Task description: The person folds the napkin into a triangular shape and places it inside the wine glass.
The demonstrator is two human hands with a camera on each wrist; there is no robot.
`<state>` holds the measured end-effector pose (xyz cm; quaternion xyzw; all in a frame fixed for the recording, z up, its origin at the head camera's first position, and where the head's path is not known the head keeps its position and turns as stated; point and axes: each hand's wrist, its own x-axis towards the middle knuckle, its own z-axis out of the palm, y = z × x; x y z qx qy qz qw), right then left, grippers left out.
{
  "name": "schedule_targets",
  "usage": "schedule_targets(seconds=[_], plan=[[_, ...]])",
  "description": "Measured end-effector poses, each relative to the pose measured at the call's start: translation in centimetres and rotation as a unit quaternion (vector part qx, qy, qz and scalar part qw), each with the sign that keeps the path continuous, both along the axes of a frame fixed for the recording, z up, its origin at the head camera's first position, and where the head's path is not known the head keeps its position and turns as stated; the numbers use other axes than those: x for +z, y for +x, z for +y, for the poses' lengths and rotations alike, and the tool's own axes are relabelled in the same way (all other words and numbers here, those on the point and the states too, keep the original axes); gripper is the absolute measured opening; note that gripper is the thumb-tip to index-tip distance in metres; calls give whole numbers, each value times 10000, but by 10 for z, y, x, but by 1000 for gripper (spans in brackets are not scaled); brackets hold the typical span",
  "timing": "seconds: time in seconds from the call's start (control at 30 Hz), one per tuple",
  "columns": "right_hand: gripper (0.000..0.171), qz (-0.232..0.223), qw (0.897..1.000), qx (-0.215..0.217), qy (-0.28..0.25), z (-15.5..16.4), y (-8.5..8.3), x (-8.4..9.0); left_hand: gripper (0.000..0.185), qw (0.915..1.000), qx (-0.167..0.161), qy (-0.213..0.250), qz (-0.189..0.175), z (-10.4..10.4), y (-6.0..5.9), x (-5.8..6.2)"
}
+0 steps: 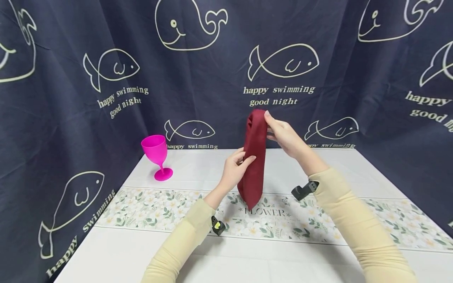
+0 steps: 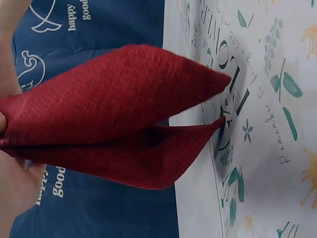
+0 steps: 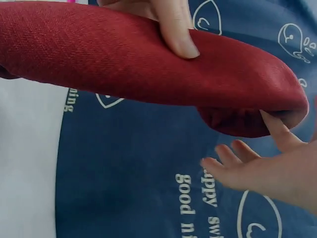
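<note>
A dark red cloth napkin (image 1: 255, 157), folded into a long upright roll, is held in the air above the table. Its lower end parts into two pointed tips in the left wrist view, and the top is a rounded fold. My left hand (image 1: 236, 167) grips it around the middle, thumb across the front. Up at the top fold, my right hand (image 1: 283, 133) pinches the right edge. One finger (image 3: 280, 130) of that hand reaches into the fold in the right wrist view, while its other fingers stay outside, apart from the cloth.
A bright pink goblet (image 1: 155, 151) stands upright at the table's back left. Across the white table (image 1: 226, 255) runs a floral printed band (image 1: 148, 210). A dark blue curtain (image 1: 219, 78) with fish and whale drawings hangs behind and at both sides.
</note>
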<state>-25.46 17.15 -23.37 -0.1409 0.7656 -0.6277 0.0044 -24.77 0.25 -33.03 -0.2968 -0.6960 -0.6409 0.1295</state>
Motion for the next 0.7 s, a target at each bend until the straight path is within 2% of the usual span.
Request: schedule_targets(seconds=[0.13,0.2,0.27,0.43,0.57,0.7], plan=[[64,-534,9936,513,-850,-1,-6,-6,21,9996,-209,-147,103,1,3,1],[58,-696,9874,578,-1299,-1,-8,-9,22,9991,-332,-257,65,1,4,1],[53,-662,9835,507,-1608,0,-9,-10,24,9983,-472,-334,-72,1,5,0],[38,105,9862,69,-1652,3,-10,-7,28,9959,-668,-453,-398,2,3,-2],[24,822,9881,-284,-1268,2,-11,-2,28,9955,-630,-486,-518,-1,0,0],[17,1476,9830,-752,-788,-3,-13,2,28,9955,-514,-508,-607,-2,0,4]])
